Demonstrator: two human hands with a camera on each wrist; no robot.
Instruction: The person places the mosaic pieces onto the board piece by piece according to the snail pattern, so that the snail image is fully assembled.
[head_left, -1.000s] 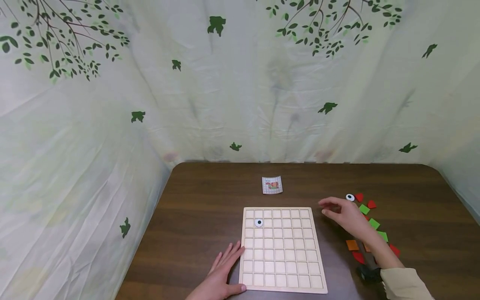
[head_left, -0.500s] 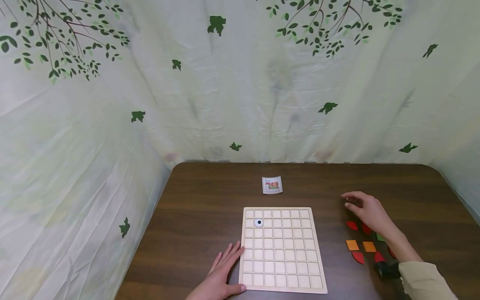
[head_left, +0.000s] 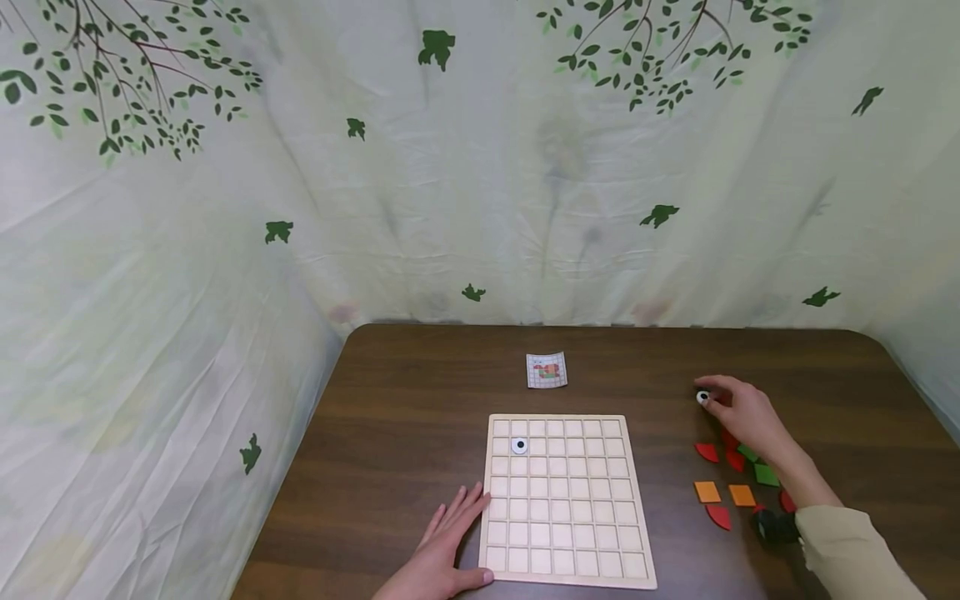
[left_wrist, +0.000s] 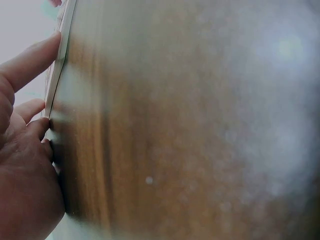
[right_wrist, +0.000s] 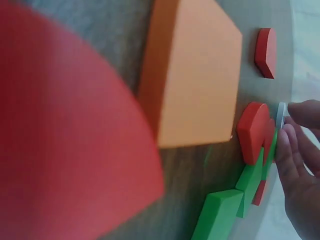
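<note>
- The head view is bright, evenly lit and sharp, with only soft shadows under the hands on the table (head_left: 420, 392); its edges bow slightly.
- The left wrist view is heavily blurred, hazy pale glare spreading over the wood at right.
- The right wrist view is sharp only farther off; the nearest red piece (right_wrist: 65, 140) is a smear.

Two bare hands are in view. The right hand (head_left: 742, 414) emerges from a loose beige sleeve (head_left: 847, 550) at 4 o'clock in the head view. A black wrist device (head_left: 776, 527) sits at the cuff edge. The left hand (head_left: 442, 550), at 6 o'clock, shows no sleeve, ring or marking.
</note>
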